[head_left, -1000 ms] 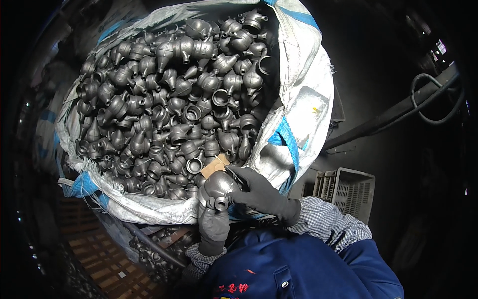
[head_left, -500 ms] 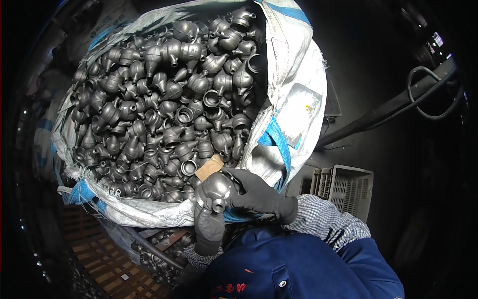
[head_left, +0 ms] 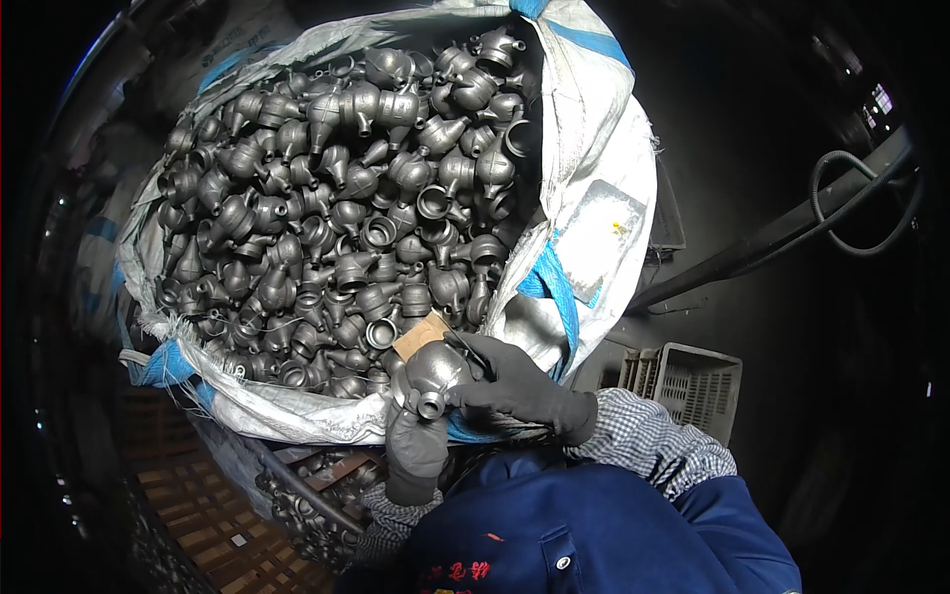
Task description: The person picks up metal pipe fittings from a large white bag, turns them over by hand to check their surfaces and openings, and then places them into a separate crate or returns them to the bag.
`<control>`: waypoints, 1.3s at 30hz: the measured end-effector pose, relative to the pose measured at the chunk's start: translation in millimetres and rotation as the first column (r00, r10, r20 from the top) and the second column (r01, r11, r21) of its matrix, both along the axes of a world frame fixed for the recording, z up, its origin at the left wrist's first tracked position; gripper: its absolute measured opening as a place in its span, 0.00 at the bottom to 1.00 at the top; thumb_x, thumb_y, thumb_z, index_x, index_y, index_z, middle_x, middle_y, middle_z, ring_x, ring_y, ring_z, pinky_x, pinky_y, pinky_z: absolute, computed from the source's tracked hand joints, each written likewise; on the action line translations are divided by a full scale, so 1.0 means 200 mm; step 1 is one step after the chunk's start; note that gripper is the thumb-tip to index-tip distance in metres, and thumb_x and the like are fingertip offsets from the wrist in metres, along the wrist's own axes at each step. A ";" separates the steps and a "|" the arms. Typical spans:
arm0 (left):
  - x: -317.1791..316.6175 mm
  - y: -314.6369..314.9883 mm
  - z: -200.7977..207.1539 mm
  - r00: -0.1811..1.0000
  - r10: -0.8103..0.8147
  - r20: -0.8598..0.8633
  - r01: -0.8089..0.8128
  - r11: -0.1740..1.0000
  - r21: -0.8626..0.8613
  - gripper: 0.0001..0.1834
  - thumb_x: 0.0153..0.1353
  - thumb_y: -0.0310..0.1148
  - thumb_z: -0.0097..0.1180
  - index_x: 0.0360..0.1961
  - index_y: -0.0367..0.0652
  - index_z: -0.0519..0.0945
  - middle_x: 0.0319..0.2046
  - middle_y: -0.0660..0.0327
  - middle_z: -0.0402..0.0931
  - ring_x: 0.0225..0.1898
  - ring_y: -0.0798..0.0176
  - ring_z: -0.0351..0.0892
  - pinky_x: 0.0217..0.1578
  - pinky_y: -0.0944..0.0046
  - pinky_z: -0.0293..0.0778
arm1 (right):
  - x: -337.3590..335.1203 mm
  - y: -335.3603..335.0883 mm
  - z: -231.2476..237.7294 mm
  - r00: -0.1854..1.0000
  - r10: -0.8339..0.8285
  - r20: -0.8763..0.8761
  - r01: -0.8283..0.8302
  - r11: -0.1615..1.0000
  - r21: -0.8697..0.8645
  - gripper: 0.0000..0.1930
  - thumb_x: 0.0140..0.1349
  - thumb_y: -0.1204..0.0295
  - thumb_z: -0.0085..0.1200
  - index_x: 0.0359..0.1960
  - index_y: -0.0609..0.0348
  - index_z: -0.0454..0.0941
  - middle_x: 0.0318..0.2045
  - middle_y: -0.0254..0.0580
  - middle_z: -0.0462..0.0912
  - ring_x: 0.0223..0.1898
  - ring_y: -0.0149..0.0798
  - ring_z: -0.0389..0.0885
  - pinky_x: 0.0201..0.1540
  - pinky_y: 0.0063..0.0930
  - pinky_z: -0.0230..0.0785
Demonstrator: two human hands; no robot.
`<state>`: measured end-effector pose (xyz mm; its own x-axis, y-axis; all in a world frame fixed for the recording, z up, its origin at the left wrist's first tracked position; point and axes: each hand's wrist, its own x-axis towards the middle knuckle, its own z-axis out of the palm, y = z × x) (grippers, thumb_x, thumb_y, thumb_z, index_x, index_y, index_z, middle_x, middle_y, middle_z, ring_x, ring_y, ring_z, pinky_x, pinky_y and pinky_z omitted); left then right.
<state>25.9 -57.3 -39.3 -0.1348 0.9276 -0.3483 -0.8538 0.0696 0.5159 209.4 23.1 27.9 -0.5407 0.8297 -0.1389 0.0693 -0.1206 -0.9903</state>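
Note:
A grey metal casting (head_left: 438,368), round-bodied with a short open spout turned toward me, is held at the near rim of a big white sack (head_left: 297,421). My left hand (head_left: 416,447), in a dark glove, grips it from below and near. From the right, my gloved right hand (head_left: 515,384) curls its fingers against the casting's side. Just beyond the casting is a flat brown piece (head_left: 421,335), close to the right fingertips; whether they hold it is unclear. Several similar grey castings (head_left: 336,213) fill the sack.
Right of me stands a grey slatted plastic crate (head_left: 703,391). A dark metal bar (head_left: 752,243) with a looped cable (head_left: 826,193) slants in from the right. Brown slatted crates (head_left: 213,500) and more castings (head_left: 307,505) lie lower left. A blue strap (head_left: 554,297) hangs on the sack.
The view has shifted slightly, so the sack sits a little to the right. Both hands keep their hold on the casting, which looks turned very slightly.

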 end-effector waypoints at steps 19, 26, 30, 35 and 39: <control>0.09 0.11 0.17 0.861 -0.220 0.458 0.233 0.972 0.029 0.32 0.58 0.41 0.61 0.62 0.48 0.65 0.64 0.48 0.59 0.65 0.40 0.60 0.56 0.31 0.67 | 0.20 0.12 -0.35 0.970 -0.189 0.153 0.149 0.959 0.243 0.18 0.62 0.61 0.56 0.48 0.61 0.79 0.30 0.44 0.80 0.29 0.33 0.78 0.32 0.26 0.70; 0.15 0.23 0.20 0.730 -0.257 0.634 0.197 0.966 0.166 0.42 0.59 0.50 0.57 0.68 0.45 0.54 0.65 0.44 0.58 0.63 0.39 0.63 0.52 0.35 0.72 | 0.28 0.05 -0.26 0.955 -0.206 -0.212 0.024 0.769 -0.639 0.16 0.69 0.58 0.46 0.33 0.58 0.74 0.17 0.27 0.68 0.14 0.21 0.60 0.15 0.16 0.49; 0.17 0.28 0.15 0.779 -0.360 0.514 0.277 0.932 0.233 0.39 0.63 0.51 0.53 0.69 0.46 0.53 0.66 0.43 0.56 0.66 0.35 0.57 0.53 0.26 0.68 | 0.31 0.05 -0.19 0.977 -0.154 -0.150 0.068 0.883 -0.465 0.14 0.68 0.58 0.48 0.31 0.56 0.72 0.16 0.26 0.67 0.14 0.22 0.60 0.15 0.16 0.50; 0.17 0.29 0.10 0.861 -0.335 0.383 0.272 0.939 0.208 0.41 0.62 0.46 0.57 0.69 0.47 0.52 0.66 0.43 0.53 0.65 0.34 0.59 0.54 0.23 0.66 | 0.34 0.05 -0.04 0.987 -0.101 -0.126 0.039 0.907 -0.419 0.14 0.69 0.58 0.48 0.30 0.55 0.71 0.14 0.26 0.65 0.13 0.23 0.60 0.16 0.18 0.51; 0.15 0.29 0.06 0.921 -0.381 0.080 0.361 0.913 0.187 0.40 0.63 0.51 0.55 0.68 0.44 0.54 0.63 0.45 0.60 0.63 0.42 0.65 0.56 0.33 0.69 | 0.36 0.07 -0.10 0.974 0.026 -0.225 -0.021 0.999 0.028 0.13 0.69 0.62 0.46 0.40 0.60 0.75 0.19 0.28 0.70 0.15 0.23 0.61 0.17 0.19 0.52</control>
